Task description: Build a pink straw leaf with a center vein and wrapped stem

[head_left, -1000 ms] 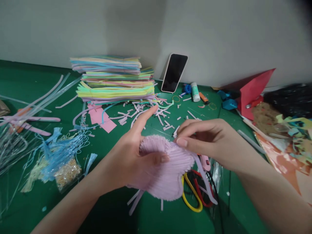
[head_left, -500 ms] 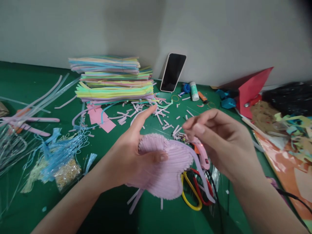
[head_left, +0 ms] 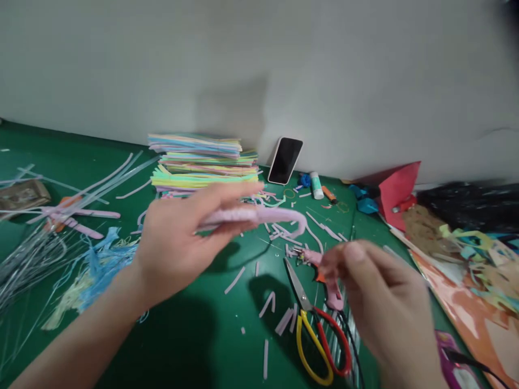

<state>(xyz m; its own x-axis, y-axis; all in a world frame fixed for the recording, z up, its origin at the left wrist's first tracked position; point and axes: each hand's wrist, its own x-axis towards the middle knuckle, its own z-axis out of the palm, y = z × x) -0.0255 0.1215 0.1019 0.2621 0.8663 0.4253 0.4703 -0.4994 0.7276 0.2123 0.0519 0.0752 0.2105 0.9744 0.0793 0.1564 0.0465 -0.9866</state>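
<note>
My left hand [head_left: 178,237] grips a lilac piece built from rows of pipe cleaner [head_left: 227,217], held edge-on above the table between thumb and fingers. A loose lilac pipe cleaner end curls away from its right side. My right hand [head_left: 381,302] is closed, thumb against fingertips, in front of a pink glue gun [head_left: 333,297]. Whatever those fingers may hold is too small or hidden to make out, and they cover part of the gun. Between the hands lie scissors [head_left: 305,305] with one yellow and one red handle, blades slightly parted.
Bundles of pastel pipe cleaners [head_left: 203,167] are stacked by the wall, beside a leaning phone [head_left: 285,161]. Cut lilac bits [head_left: 266,359] litter the green table. Blue tassels [head_left: 107,265] and pink pliers [head_left: 77,216] lie left; a red paper [head_left: 399,194] and black plastic bag [head_left: 462,208] right.
The lilac piece has turned from face-up to edge-on and risen, uncovering the scissors and cut bits. My right hand has moved lower, toward the glue gun. The camera view has tilted up.
</note>
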